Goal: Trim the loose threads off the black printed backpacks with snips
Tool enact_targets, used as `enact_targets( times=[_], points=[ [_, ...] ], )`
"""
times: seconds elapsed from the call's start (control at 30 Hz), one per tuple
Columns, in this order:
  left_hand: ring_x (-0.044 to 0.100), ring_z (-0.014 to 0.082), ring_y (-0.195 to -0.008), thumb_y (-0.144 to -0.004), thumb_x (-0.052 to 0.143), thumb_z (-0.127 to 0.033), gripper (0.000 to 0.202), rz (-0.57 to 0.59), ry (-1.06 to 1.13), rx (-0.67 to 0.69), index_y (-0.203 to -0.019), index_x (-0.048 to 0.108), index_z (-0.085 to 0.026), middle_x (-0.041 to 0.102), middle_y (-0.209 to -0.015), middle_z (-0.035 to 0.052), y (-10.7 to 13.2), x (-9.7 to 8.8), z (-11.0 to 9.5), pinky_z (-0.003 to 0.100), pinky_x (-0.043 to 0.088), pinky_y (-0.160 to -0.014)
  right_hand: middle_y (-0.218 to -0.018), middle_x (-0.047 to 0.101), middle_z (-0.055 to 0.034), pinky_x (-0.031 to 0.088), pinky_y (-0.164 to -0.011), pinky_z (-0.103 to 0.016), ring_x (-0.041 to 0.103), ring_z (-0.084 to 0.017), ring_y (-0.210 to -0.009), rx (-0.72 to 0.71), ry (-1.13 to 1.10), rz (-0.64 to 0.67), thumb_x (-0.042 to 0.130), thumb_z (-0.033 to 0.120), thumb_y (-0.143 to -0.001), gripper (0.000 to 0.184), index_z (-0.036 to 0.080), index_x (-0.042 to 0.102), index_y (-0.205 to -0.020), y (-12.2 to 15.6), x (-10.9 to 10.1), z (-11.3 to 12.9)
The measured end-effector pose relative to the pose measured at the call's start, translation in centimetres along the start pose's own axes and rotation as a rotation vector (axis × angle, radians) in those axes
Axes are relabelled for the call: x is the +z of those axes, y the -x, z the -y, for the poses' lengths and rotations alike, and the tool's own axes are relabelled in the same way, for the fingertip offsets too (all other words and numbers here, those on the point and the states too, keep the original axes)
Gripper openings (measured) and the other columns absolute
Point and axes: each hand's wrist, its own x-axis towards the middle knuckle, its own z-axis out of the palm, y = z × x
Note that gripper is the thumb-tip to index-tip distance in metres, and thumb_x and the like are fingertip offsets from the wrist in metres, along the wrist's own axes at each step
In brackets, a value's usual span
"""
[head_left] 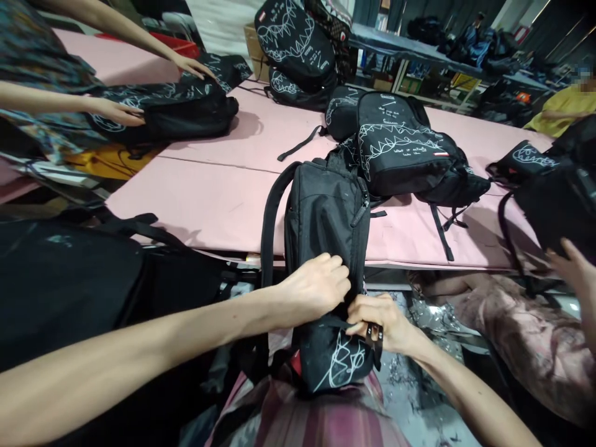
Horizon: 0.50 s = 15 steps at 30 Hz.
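Note:
A black backpack (326, 217) lies lengthwise before me, its upper part on the pink table and its near end by my lap. White scribbled lines run over that near end. My left hand (321, 282) rests closed against the backpack's fabric; its curled fingertips are hidden, so what they grip cannot be seen. Just to the right, my right hand (379, 320) pinches the backpack's fabric edge between thumb and fingers. A small dark brown piece with shiny dots (374, 335) hangs below these fingers; its kind is unclear.
More printed black backpacks (400, 143) lie across the pink table (209, 186). At the left, a co-worker's hands (116, 112) touch another backpack (190, 115). A co-worker's hand (572, 261) is near a dark bag at right. A large black bag (69, 267) sits close on my left.

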Motion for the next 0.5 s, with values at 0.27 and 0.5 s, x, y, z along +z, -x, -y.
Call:
enact_targets(
  times=[0.27,0.5],
  points=[
    [0.050,0.0149,-0.067,-0.087,0.047,-0.042,0.035,-0.087,0.127,-0.151,-0.062,0.052,-0.017,0.053,-0.064,0.0004,2.3,-0.3,-2.1,0.032,0.038,-0.075,-0.077,0.061,-0.0049,0.040,-0.054,-0.020,0.057,-0.011,-0.066,-0.003,0.103,-0.060,0.051,0.025,-0.087,0.013,0.017,0.058,-0.080,0.9,0.0,-0.4],
    [0.051,0.0165,-0.064,-0.088,0.043,-0.017,0.026,-0.217,-0.191,-0.330,-0.064,0.052,-0.018,0.053,-0.061,0.0007,2.5,2.7,-2.1,0.037,0.040,-0.083,-0.091,0.062,-0.0077,0.047,-0.071,-0.026,0.059,-0.015,-0.084,0.176,0.174,-0.411,0.051,0.021,-0.086,0.017,0.019,0.060,-0.101,-1.5,0.7,0.4]
  ],
)
